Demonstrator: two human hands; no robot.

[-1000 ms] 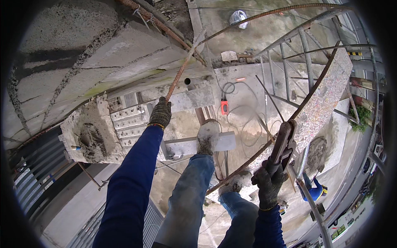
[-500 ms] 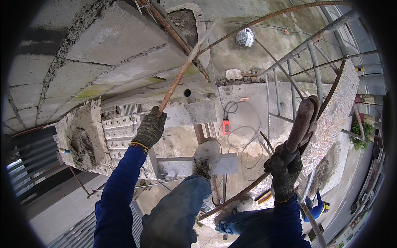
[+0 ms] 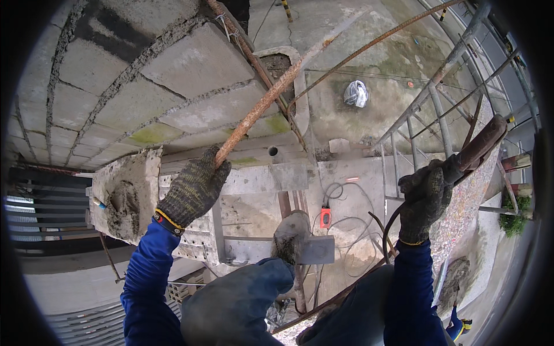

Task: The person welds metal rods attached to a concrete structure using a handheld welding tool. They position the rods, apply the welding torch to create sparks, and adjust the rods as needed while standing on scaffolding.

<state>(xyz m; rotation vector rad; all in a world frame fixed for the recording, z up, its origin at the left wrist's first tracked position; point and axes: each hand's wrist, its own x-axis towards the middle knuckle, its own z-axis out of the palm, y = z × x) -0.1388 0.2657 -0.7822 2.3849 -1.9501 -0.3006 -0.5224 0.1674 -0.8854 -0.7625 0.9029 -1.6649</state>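
Note:
My left hand [image 3: 196, 185], in a dark patterned knit glove, is closed round the lower end of a rusty metal rod [image 3: 271, 95]. The rod slants up and away to the right, past a block wall [image 3: 196, 63]. Out to the right, my gloved right hand [image 3: 426, 199] grips a reddish-brown metal tool [image 3: 480, 147] with a thick rounded end; its exact kind I cannot make out. A dark curved piece [image 3: 388, 230] hangs just below that hand. Between my arms, my knee and a dirty boot [image 3: 290, 233] show, the boot over a grey beam [image 3: 317, 250].
Metal scaffolding [image 3: 441, 118] stands at the right. A second rusty bar [image 3: 369, 53] arcs across the far side. On the ground lie a red box [image 3: 326, 218] with a looped cable and a silvery bundle [image 3: 356, 93]. Another person [image 3: 459, 326] is far below at lower right.
My right hand has swung outward and farther up with the tool. My left hand, still on the rod, has shifted slightly left. The whole view has moved too.

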